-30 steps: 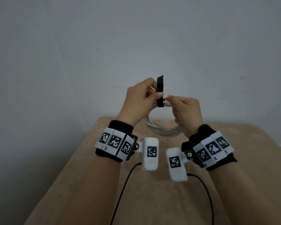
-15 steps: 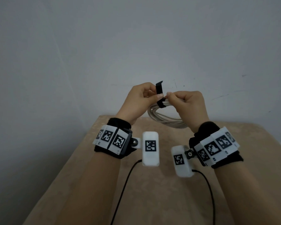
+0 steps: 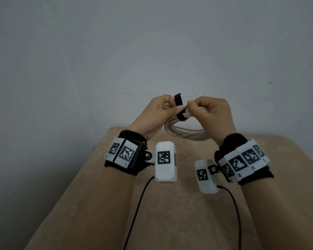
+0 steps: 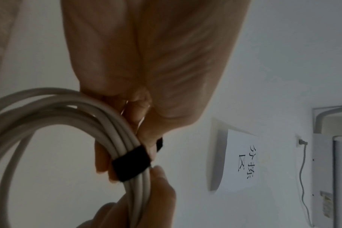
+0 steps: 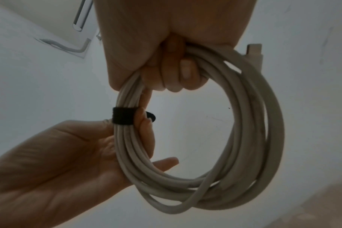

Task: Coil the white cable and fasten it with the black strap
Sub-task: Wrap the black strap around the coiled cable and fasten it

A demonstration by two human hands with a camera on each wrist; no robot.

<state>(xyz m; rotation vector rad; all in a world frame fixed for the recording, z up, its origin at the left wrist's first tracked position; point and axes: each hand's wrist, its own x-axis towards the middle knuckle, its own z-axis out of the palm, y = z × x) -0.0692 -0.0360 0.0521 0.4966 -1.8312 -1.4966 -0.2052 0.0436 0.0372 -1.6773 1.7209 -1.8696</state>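
Both hands hung well above the tabletop; only the wall stood close behind them.

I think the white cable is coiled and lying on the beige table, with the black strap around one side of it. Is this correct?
Not quite: the white cable is coiled, with the black strap around one side, but it is held in the air by the left hand and right hand, above the beige table. The head view shows this.

the coiled cable hangs in the air above the far part of the desk, between the left hand and the right hand. the strap goes around the top of the coil, between both hands, with its free end standing up. behind all is the wall.
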